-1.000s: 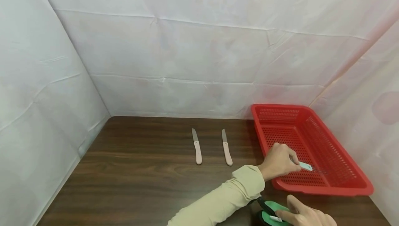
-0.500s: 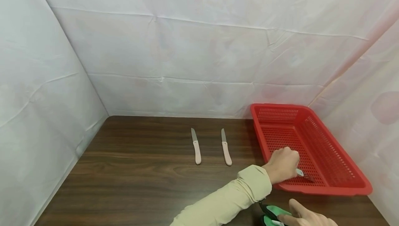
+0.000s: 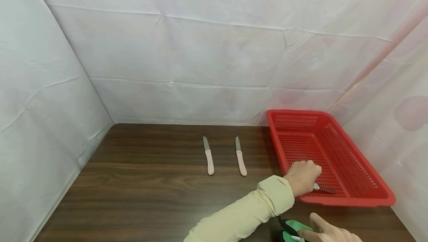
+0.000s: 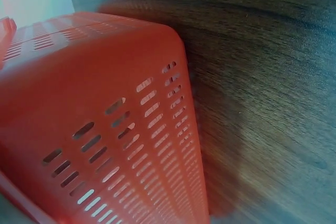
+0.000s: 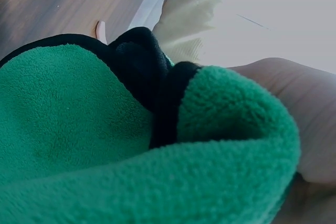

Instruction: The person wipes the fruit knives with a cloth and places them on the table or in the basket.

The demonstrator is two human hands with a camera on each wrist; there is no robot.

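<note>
In the head view, the left hand (image 3: 302, 177) grips a knife (image 3: 326, 189), probably light and stiff, best held by its handle (image 3: 316, 186), inside the basket (image 3: 362, 202); left wrist shows that basket; right wrist, soft-looking cloth (image 5: 79, 108) the right hand (image 3: 329, 233) holds.

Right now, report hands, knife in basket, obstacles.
Left hand holding knife in red basket. Right hand holding green cloth. Possible snag: basket rim beneath left wrist.

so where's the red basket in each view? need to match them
Head: red basket right of centre, lower half, left hand over it.
Left wrist: its slotted wall spans left to lower centre.
Right wrist: not in it.
Shared landmark: wood-grain table, left of the basket in head, right of it in left wrist.
</note>
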